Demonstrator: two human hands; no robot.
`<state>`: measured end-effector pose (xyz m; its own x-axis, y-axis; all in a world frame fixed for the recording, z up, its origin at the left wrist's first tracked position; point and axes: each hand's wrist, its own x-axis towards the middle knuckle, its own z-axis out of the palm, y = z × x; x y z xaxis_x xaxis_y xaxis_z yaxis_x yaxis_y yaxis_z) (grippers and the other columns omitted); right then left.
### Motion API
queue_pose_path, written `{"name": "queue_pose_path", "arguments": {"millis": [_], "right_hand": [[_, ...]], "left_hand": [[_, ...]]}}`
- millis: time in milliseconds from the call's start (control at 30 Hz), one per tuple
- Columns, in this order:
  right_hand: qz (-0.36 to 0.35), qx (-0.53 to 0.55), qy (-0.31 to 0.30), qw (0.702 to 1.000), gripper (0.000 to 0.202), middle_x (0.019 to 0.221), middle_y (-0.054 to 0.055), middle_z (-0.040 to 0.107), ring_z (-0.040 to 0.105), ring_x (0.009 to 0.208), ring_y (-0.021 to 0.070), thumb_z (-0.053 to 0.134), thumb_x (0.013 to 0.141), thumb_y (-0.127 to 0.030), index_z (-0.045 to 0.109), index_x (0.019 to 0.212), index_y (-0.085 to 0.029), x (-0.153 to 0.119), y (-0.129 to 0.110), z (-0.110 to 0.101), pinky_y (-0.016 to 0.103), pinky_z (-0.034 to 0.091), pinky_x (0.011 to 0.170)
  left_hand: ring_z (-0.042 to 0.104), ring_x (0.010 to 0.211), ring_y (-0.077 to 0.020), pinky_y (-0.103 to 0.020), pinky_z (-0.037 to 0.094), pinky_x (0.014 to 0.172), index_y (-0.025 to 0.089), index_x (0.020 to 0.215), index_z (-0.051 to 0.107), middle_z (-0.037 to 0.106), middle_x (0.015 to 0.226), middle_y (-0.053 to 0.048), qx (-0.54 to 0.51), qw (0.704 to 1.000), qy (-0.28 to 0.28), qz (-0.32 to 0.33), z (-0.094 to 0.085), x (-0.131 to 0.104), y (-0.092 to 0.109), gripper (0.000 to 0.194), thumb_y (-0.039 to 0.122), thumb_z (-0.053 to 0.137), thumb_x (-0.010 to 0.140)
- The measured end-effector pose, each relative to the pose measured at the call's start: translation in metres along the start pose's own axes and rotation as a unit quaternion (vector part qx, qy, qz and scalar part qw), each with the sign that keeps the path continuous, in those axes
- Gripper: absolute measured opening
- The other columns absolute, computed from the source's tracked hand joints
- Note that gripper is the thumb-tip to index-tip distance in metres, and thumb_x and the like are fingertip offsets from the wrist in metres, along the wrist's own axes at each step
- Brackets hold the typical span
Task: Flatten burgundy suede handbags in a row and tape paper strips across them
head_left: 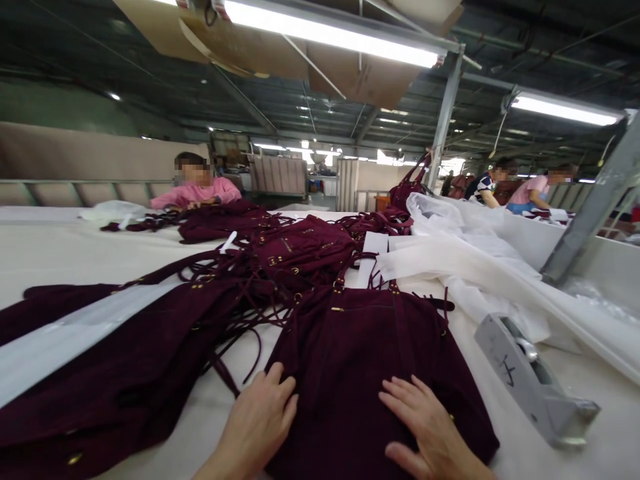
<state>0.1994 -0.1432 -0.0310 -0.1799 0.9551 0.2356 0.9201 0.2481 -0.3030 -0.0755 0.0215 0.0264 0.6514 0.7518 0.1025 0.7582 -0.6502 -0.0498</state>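
Observation:
A dark maroon handbag (pixel 350 360) lies on the white-covered table right in front of me, its straps and gold-coloured rings pointing away. At the bag's left edge, my left hand (pixel 263 413) has its fingers bent round the fabric; its thumb is hidden. My right hand (pixel 425 427) rests open on the right half of the bag, fingers stretched and thumb apart. Close by on the left lies another maroon bag (pixel 150 353) with a pale translucent strip (pixel 95 333) across it. Beyond both is a heap of maroon bags (pixel 305 247) with tangled straps.
A grey metal tape dispenser (pixel 535 383) stands to the right. White translucent sheets (pixel 480 260) are bunched behind it, near a slanted metal post (pixel 590 187). Across the table a person in pink (pixel 225 190) handles maroon pieces. Two more people work at the far right.

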Motion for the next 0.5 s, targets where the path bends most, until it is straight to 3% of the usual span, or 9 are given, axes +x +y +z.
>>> {"name": "queue_pose_path", "arguments": {"millis": [67,167,267,367,433,500], "right_hand": [[-0.008,-0.02,0.007,1.0,0.066,0.145,0.006,0.042,0.042,0.132,0.0298,0.051,0.086,-0.059,0.041,0.142,-0.026,-0.004,0.0,0.001,0.052,0.034,0.108],[-0.042,-0.05,0.027,0.997,0.067,0.141,0.008,0.047,0.048,0.127,0.0309,0.051,0.085,-0.06,0.044,0.14,-0.023,-0.008,0.003,0.005,0.047,0.043,0.098],[-0.066,-0.071,0.095,0.991,0.068,0.136,0.009,0.053,0.055,0.12,0.0302,0.054,0.082,-0.062,0.048,0.136,-0.023,-0.006,0.012,0.018,0.042,0.046,0.093],[-0.075,-0.106,0.204,0.97,0.056,0.125,0.007,0.063,0.062,0.108,0.0267,0.053,0.084,-0.059,0.056,0.128,-0.025,0.005,0.022,0.045,0.037,0.047,0.085],[-0.08,-0.15,0.256,0.952,0.032,0.116,0.001,0.068,0.067,0.098,0.0214,0.05,0.091,-0.044,0.061,0.118,-0.029,0.018,0.034,0.07,0.031,0.048,0.079],[-0.089,-0.187,0.257,0.944,0.022,0.106,-0.004,0.072,0.069,0.088,0.0182,0.049,0.092,-0.041,0.065,0.106,-0.034,0.032,0.049,0.09,0.028,0.048,0.073]], "left_hand": [[0.057,0.093,-0.027,-0.042,0.045,0.082,0.021,0.089,0.069,0.06,0.104,-0.011,0.031,0.999,-0.027,0.003,-0.006,0.001,0.002,0.029,0.03,0.041,0.089],[0.052,0.109,-0.0331,-0.049,0.039,0.093,0.02,0.089,0.072,0.062,0.105,-0.014,0.076,0.996,-0.05,0.027,-0.026,0.011,0.012,0.028,0.037,0.049,0.086],[0.053,0.111,-0.0339,-0.048,0.039,0.095,0.018,0.09,0.072,0.065,0.103,-0.015,0.075,0.993,-0.068,0.067,-0.051,0.039,0.034,0.034,0.042,0.048,0.087],[0.061,0.097,-0.0307,-0.042,0.046,0.084,0.015,0.097,0.071,0.067,0.1,-0.016,0.037,0.988,-0.097,0.117,-0.06,0.093,0.055,0.039,0.041,0.044,0.088],[0.062,0.098,-0.0309,-0.041,0.047,0.085,0.015,0.098,0.071,0.067,0.101,-0.017,0.014,0.986,-0.092,0.137,-0.052,0.138,0.064,0.04,0.042,0.044,0.086],[0.062,0.099,-0.0304,-0.041,0.046,0.088,0.014,0.101,0.07,0.067,0.104,-0.017,-0.014,0.989,-0.075,0.127,-0.035,0.186,0.074,0.041,0.043,0.045,0.086]]}}
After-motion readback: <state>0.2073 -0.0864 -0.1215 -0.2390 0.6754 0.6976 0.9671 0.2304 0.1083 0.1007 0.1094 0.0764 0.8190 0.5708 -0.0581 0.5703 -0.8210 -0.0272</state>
